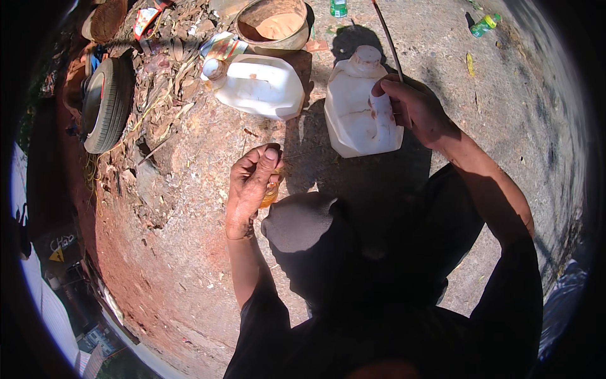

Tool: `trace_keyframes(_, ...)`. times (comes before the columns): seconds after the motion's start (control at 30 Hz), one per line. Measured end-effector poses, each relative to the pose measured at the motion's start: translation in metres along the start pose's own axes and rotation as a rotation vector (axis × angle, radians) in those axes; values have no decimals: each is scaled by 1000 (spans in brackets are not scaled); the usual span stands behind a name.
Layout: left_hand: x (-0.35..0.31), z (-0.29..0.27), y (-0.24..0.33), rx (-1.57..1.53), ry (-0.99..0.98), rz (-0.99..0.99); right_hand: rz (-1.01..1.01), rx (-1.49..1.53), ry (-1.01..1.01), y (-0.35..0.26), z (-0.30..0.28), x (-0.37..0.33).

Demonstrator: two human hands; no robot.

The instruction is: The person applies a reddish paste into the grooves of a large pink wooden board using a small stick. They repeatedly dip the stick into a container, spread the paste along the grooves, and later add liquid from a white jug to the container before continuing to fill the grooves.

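My left hand [254,180] is closed, thumb on top, around a small see-through amber thing [270,196] that looks like a little bottle; my fingers hide most of it. A thin dark rod [387,39] with an orange tip rises from my right hand [416,110], whose fingers are curled around its lower end. That hand is right over the handle side of a white plastic jug [353,129], which has a dirty cap and brown stains; whether the fingers touch the jug, I cannot tell. Left of it, a second white jug [262,88] lies on its side, cap pointing left.
Beyond the jugs sits a round basin [297,43] with brown contents. A tyre [112,104] stands at the left beside dry leaves and litter [165,95]. Two green bottles [339,7] [485,26] are at the far side. My dark-clothed knee [300,221] is close to my left hand.
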State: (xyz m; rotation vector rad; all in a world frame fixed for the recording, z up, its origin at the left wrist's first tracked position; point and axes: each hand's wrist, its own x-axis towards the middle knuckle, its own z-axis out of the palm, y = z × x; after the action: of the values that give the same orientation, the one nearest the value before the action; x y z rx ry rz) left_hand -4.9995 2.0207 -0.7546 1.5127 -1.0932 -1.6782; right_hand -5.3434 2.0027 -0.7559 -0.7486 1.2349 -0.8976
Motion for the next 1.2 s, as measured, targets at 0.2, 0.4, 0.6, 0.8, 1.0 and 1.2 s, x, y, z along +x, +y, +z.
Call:
trace_keyframes(0.2,28,39,3,367,-89,367,-79,-182,121,8,-20,-3)
trace_keyframes(0.4,90,89,39,777,-245,1062,-261,-338,189,18,-32,-3)
trace_keyframes(0.6,133,137,52,838,-479,1142,-230,-392,252,23,-45,-7)
trace_keyframes(0.8,147,156,49,948,-581,1203,-438,-659,273,39,-61,1)
trace_keyframes(1.0,143,176,40,1212,-342,1184,-309,-637,315,42,-78,4)
trace_keyframes(1.2,148,145,52,801,-144,831,-377,-614,274,39,-81,0)
